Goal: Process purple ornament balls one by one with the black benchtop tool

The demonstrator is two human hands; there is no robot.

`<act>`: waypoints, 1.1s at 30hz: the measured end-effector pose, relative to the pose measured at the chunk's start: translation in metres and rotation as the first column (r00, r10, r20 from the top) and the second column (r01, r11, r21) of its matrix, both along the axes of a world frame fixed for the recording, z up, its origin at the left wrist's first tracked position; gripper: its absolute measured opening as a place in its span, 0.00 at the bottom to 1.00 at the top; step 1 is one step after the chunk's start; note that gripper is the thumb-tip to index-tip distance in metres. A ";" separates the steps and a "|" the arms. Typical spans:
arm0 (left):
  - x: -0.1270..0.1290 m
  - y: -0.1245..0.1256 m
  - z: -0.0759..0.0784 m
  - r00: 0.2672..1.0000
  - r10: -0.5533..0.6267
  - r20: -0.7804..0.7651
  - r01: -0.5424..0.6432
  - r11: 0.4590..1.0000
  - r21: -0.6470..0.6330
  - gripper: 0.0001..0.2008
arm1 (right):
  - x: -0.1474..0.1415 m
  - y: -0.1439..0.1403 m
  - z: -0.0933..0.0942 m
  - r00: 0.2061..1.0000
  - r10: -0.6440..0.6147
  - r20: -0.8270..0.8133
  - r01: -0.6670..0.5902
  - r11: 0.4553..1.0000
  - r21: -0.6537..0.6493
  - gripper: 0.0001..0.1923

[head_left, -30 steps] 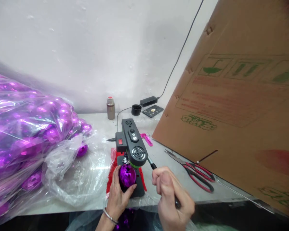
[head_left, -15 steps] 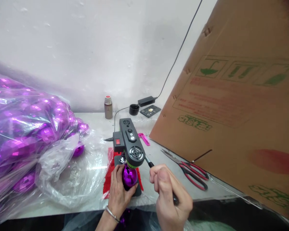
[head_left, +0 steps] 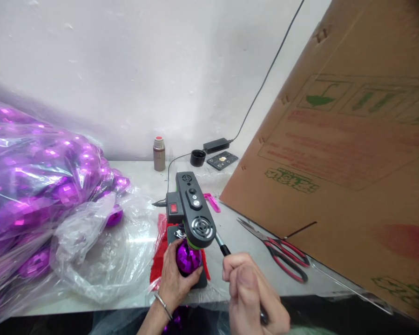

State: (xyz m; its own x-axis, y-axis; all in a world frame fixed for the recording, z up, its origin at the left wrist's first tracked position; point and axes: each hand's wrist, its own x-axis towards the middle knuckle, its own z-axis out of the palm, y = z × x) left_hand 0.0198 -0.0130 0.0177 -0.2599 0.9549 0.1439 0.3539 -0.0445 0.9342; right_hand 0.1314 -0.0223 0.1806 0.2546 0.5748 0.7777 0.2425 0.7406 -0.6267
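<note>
My left hand (head_left: 176, 279) is wrapped round a shiny purple faceted ball (head_left: 188, 259), fingers on its left side and thumb at its lower right. The ball sits under the round front end of a black bench machine (head_left: 195, 209) with a red switch. From the machine's right side sticks out a metal lever (head_left: 221, 241) with a black handle. My right hand (head_left: 253, 291) is closed in a fist around that handle, whose end shows below the fingers. A red cloth (head_left: 158, 260) lies under the machine's base.
Clear plastic bags of purple balls (head_left: 56, 190) fill the left. A cardboard box (head_left: 335, 163) leans in from the right, with red-handled scissors (head_left: 279, 251) before it. Behind the machine stand a flask (head_left: 159, 154), a black cup (head_left: 197, 158) and a power adapter (head_left: 217, 145). A pink plastic piece (head_left: 212, 203) lies beside the machine.
The view has shifted slightly, so most things sit a little further right. Both hands keep their grip, the left on the ball and the right on the lever handle.
</note>
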 end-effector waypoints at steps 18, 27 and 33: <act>0.001 0.000 0.000 1.000 0.025 0.011 -0.025 1.000 -0.011 0.35 | -0.007 0.003 -0.032 0.989 -0.146 -0.011 0.146 0.987 0.063 0.24; 0.001 0.000 0.004 1.000 0.023 0.019 -0.023 1.000 -0.017 0.35 | -0.005 0.004 -0.032 0.992 -0.129 -0.009 0.129 0.988 0.080 0.24; 0.001 0.001 0.001 1.000 0.024 0.017 -0.024 1.000 -0.006 0.34 | -0.001 0.004 -0.041 0.993 -0.120 0.006 0.119 0.990 0.070 0.24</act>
